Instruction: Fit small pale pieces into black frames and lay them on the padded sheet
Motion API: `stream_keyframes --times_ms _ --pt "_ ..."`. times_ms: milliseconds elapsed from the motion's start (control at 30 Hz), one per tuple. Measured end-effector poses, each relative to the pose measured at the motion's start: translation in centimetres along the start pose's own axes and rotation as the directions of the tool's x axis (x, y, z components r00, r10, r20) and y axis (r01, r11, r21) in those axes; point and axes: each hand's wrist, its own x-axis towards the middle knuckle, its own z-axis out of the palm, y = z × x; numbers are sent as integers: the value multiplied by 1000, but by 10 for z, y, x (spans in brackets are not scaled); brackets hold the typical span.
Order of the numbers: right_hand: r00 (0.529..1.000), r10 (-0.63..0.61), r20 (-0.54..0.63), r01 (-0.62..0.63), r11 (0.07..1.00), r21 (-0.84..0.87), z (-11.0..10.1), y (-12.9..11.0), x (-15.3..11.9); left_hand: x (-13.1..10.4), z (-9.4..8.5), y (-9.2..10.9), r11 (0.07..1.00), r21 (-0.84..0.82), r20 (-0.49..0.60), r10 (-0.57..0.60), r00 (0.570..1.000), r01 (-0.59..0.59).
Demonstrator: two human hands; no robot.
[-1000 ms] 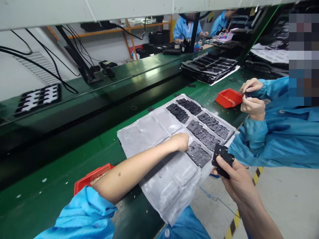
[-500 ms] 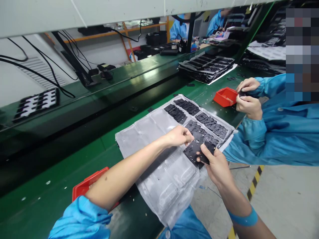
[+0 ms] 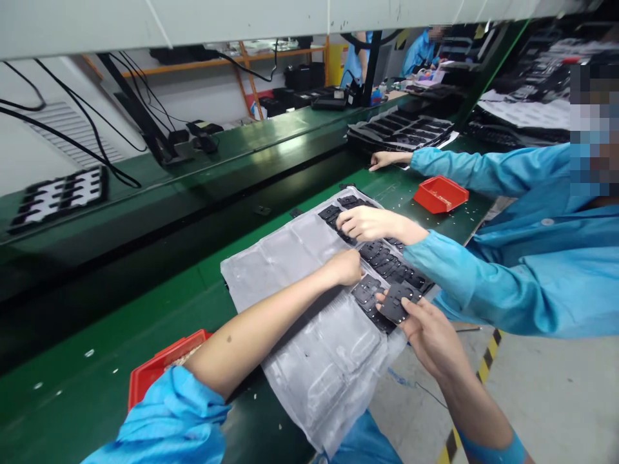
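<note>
My right hand (image 3: 430,332) grips a flat black part (image 3: 400,301) between thumb and fingers, above the tray's near right edge. My left hand (image 3: 344,267) is curled over the middle of the tray, close to a row of black parts (image 3: 370,290); what its fingers hold, if anything, is hidden. The tray (image 3: 280,258) is covered on its left side by a translucent grey sheet. Rows of black parts lie in its right-hand compartments. A co-worker's hand (image 3: 370,222) reaches over the upper rows of parts.
Under my left forearm stands a red bin (image 3: 149,377) with small pieces. Another red bin (image 3: 441,195) is by the co-worker at the right. The co-worker's other hand (image 3: 387,160) touches the green table (image 3: 203,277) near stacked black trays (image 3: 401,129).
The co-worker's hands have parted from the red bin, one to the tray, one to the table behind. My left hand has drawn slightly left, and the part in my right hand now lies flatter.
</note>
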Motion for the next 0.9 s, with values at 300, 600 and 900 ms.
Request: stream_keyframes --times_ms 300,600,900 --pt "997 -68 40 70 996 -58 21 18 14 -34 -3 -17 929 -360 99 128 987 -84" --pt "991 -112 -71 108 992 -68 2 15 10 -3 -15 -26 990 -140 113 -17 993 33" --pt "986 -164 -34 153 964 -215 2 13 19 -2 -9 -8 999 -48 -5 0 1000 0"
